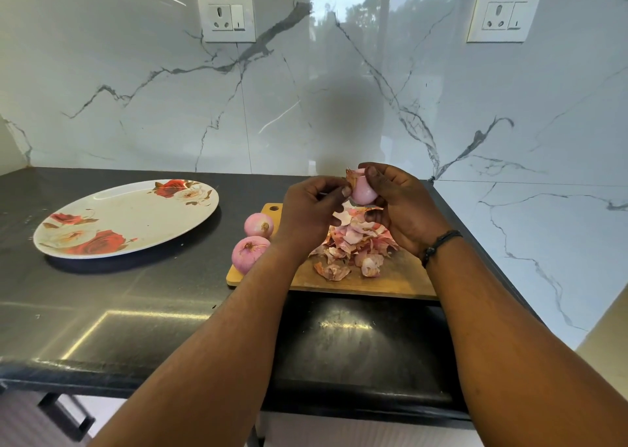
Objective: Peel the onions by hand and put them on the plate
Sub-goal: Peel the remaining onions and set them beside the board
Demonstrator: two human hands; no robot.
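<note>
My right hand [401, 205] grips a pale pink onion [363, 192] in the air above a wooden cutting board [384, 283]. My left hand [311, 210] pinches a dry flap of skin [352, 177] at the onion's top. Two more pink onions lie at the board's left end, one farther back [259, 225] and one nearer [249, 254]. Below my hands a heap of onion peels [353, 242] covers the board. The oval plate with red roses [127, 218] lies on the left of the counter with no onions on it.
The black counter [136, 310] runs to a marble wall with two sockets [226, 16] [504, 15]. The counter's right edge [475, 249] passes close by the board. A dark handle [66, 416] shows below the front edge.
</note>
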